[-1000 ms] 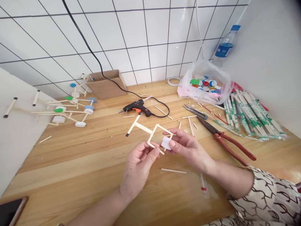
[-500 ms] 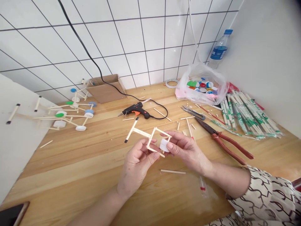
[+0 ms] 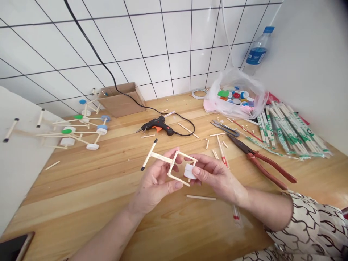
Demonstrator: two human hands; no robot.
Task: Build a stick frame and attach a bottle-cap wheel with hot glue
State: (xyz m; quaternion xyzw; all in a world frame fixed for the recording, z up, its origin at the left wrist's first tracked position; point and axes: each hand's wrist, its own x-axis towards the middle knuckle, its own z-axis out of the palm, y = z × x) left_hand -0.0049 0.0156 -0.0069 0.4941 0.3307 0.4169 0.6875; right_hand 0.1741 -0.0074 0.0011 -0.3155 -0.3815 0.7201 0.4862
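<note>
Above the middle of the table my left hand (image 3: 152, 186) pinches a frame of wooden sticks (image 3: 161, 157) between thumb and fingers. The frame has an open square at one end and a black-tipped crossbar at the other. My right hand (image 3: 219, 177) is closed on a white bottle cap (image 3: 189, 171), thumb on its face and fingers behind. The cap sits at a short stick on the frame's right side; whether it is fixed there I cannot tell. A loose stick (image 3: 201, 197) lies on the table below my hands.
A black hot glue gun (image 3: 157, 125) lies beyond my hands, its cord running up left. Pliers (image 3: 261, 161), snips (image 3: 225, 128), wrapped chopsticks (image 3: 292, 128) and a bag of caps (image 3: 214, 96) are rightward. Stick models (image 3: 81, 133) stand left near a cardboard box (image 3: 122, 103); a phone (image 3: 16, 248) lies front left.
My left hand has shifted slightly left and its fingers have spread along the frame. The stick frame has turned a little. My right hand keeps its hold on the cap.
</note>
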